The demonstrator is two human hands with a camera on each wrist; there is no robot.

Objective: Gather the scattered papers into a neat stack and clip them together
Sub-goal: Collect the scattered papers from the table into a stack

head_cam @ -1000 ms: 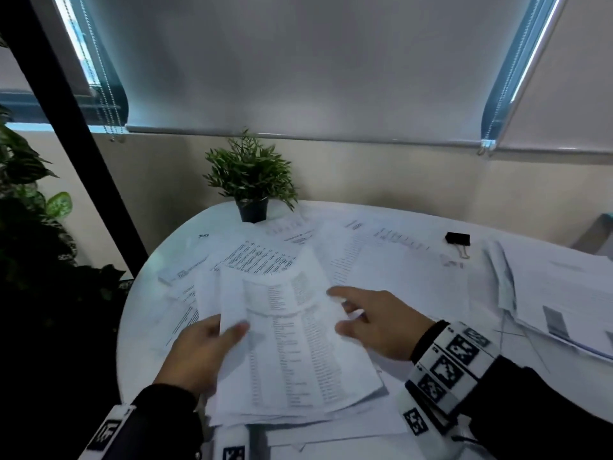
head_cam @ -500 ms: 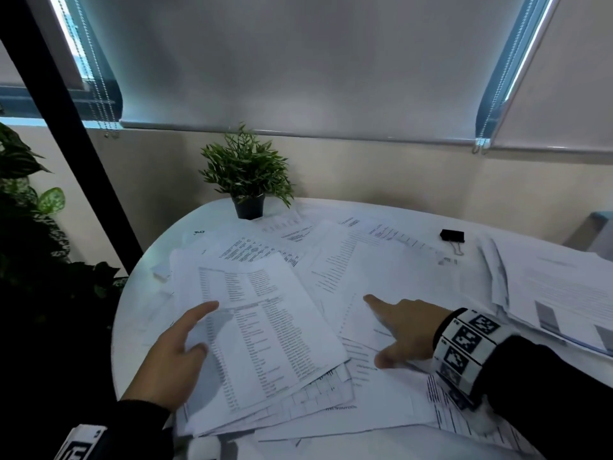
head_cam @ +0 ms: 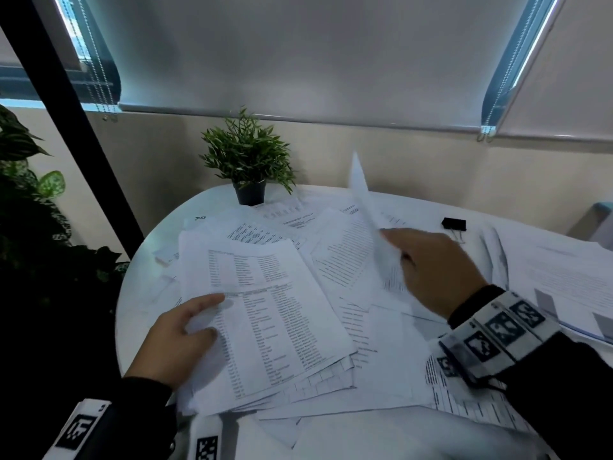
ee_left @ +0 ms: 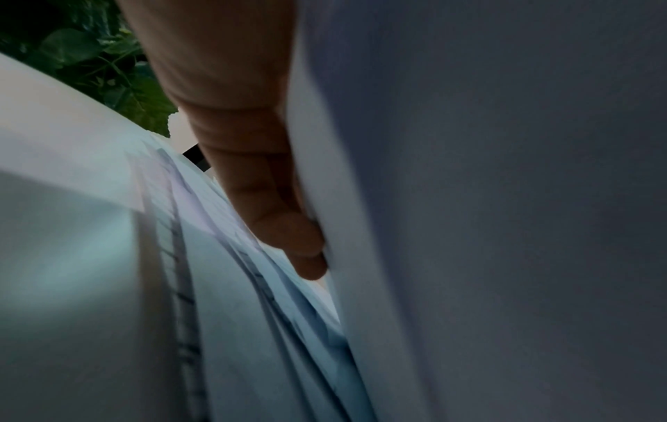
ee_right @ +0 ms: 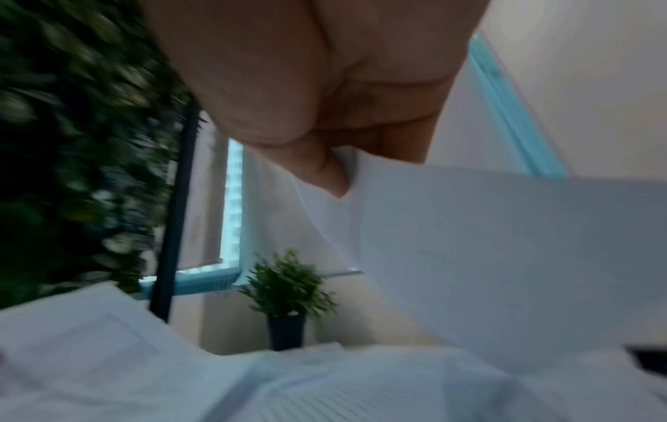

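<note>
A loose pile of printed papers (head_cam: pixel 265 313) lies at the near left of the round white table (head_cam: pixel 139 277). My left hand (head_cam: pixel 185 336) grips the pile's left edge, thumb on the top sheet, fingers (ee_left: pixel 288 228) under it. My right hand (head_cam: pixel 428 267) pinches one sheet (head_cam: pixel 368 207) and holds it up edge-on above the scattered papers (head_cam: pixel 348 254) in the middle; the right wrist view shows that sheet (ee_right: pixel 469 242) hanging from the fingertips. A black binder clip (head_cam: pixel 453 224) lies at the far right of the papers, apart from both hands.
A small potted plant (head_cam: pixel 248 167) stands at the table's far edge. Another heap of papers (head_cam: pixel 557 277) lies at the right. Large leafy plants (head_cam: pixel 30 200) and a black post (head_cam: pixel 76 104) stand left of the table. More sheets (head_cam: pixel 381 386) cover the near edge.
My right hand has gone from pressing flat on a sheet to pinching it and lifting it up. My left hand keeps its hold on the pile, which lies flatter than a second ago.
</note>
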